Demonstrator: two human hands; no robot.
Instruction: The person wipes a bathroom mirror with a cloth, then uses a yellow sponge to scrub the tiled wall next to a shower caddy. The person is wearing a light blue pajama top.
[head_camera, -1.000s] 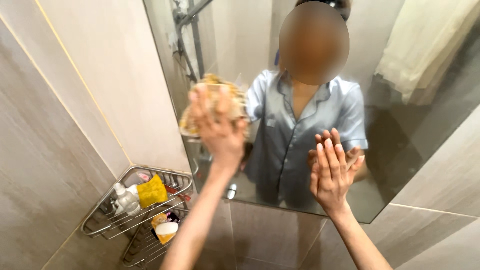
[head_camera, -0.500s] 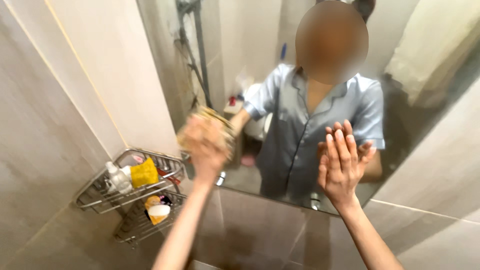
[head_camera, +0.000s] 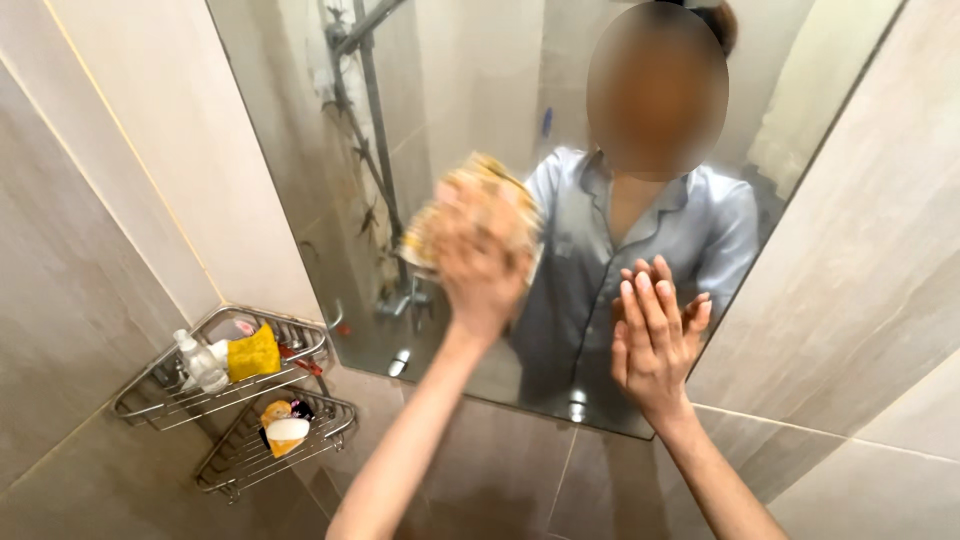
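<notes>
The left hand (head_camera: 480, 265) closes around a yellowish cloth (head_camera: 470, 205) pressed near the mirror's (head_camera: 300, 150) middle, while the right hand (head_camera: 650, 345) rests open and flat by its lower edge, so even, overlapping strokes seem best.

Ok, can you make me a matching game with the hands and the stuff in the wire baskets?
Things:
1. left hand
2. right hand
3. yellow sponge
4. clear plastic bottle

Places:
A. flat on the wall mirror
B. at the left of the upper wire corner basket
C. pressing a tan cloth on the mirror
D. in the upper basket, right of the bottle

Pairs: 1-C, 2-A, 3-D, 4-B
</notes>
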